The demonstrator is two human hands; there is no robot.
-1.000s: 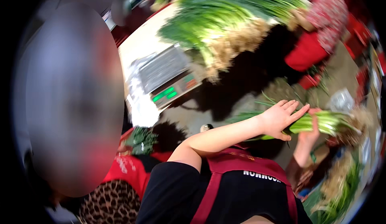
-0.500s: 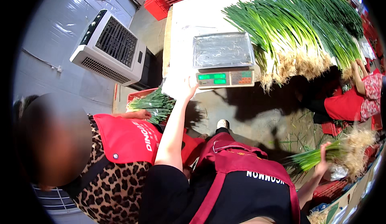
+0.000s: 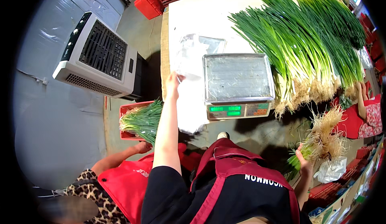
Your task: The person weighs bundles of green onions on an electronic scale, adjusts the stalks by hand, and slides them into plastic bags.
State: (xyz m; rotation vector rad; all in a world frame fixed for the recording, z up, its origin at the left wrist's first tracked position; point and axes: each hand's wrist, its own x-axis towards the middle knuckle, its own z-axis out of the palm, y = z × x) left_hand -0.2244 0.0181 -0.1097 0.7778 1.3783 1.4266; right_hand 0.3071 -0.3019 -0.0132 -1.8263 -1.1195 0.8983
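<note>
My left hand [image 3: 173, 85] is at the table's left side, its fingers closed on the edge of a clear plastic bag [image 3: 189, 103]. The bag lies left of the digital scale [image 3: 237, 77] and droops over the near table edge. Nothing but small scraps lies on the scale's metal pan, and its green display is lit. At the lower right, my right hand [image 3: 304, 159] grips a bunch of green onions [image 3: 321, 137], with the pale shaggy roots pointing up and away. Part of their green leaves is hidden behind that hand.
Big piles of green onions [image 3: 289, 51] cover the table's right side. A red crate [image 3: 128, 132] of green onions stands left, beside a co-worker in a red apron [image 3: 128, 184]. An air cooler [image 3: 100, 59] stands farther left. Another person [image 3: 364, 115] works at the right.
My left hand has moved from the scale's left corner onto the plastic bag, which now spreads beside the scale. The onion bunch has turned roots-upward. The co-worker at left is lower in the view.
</note>
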